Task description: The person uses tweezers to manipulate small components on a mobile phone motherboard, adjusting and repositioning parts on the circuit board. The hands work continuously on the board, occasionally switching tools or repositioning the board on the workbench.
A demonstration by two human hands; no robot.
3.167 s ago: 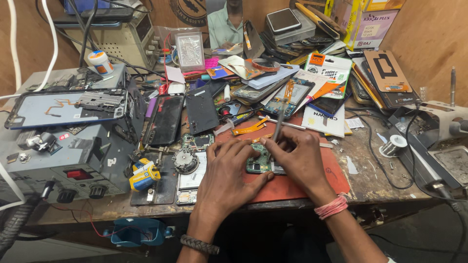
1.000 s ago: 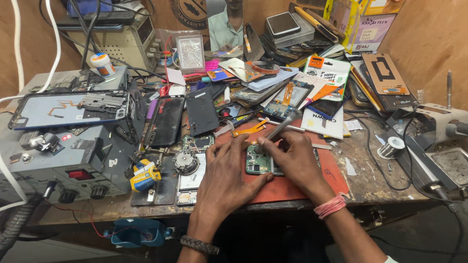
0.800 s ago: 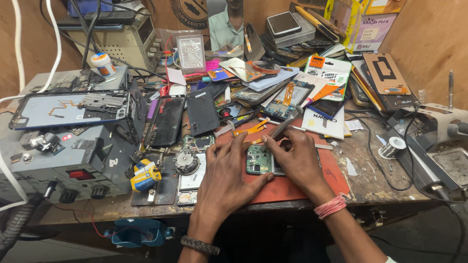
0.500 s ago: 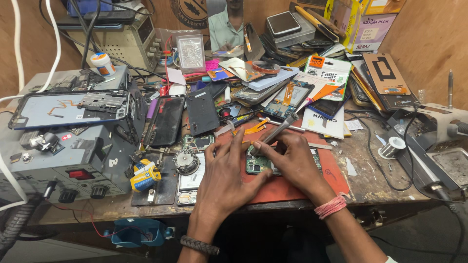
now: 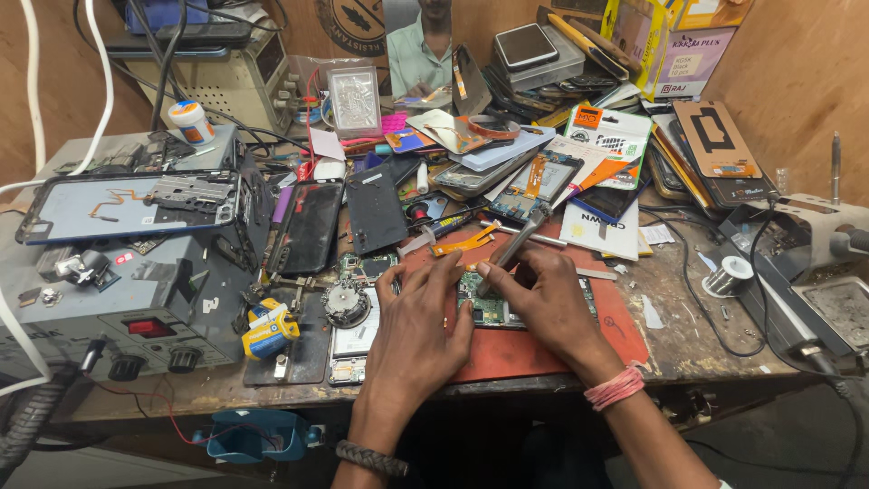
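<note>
Green circuit board point(image 5: 493, 308) pinned by left hand point(image 5: 418, 330), right hand point(image 5: 543, 299) pinching metal tweezers point(image 5: 516, 249).
Could slip, gouging tiny parts just beneath.

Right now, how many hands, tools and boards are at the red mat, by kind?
Hands: 2, left hand and right hand
Metal tweezers: 1, in the right hand
Green circuit board: 1, on the red mat
Total: 4

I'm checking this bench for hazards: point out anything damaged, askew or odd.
Several things are opened up. A blue phone lies with its back off atop the grey power unit, and a bare screen panel leans askew. Both hands work a green circuit board on the red mat. Parts are heaped behind.
</note>
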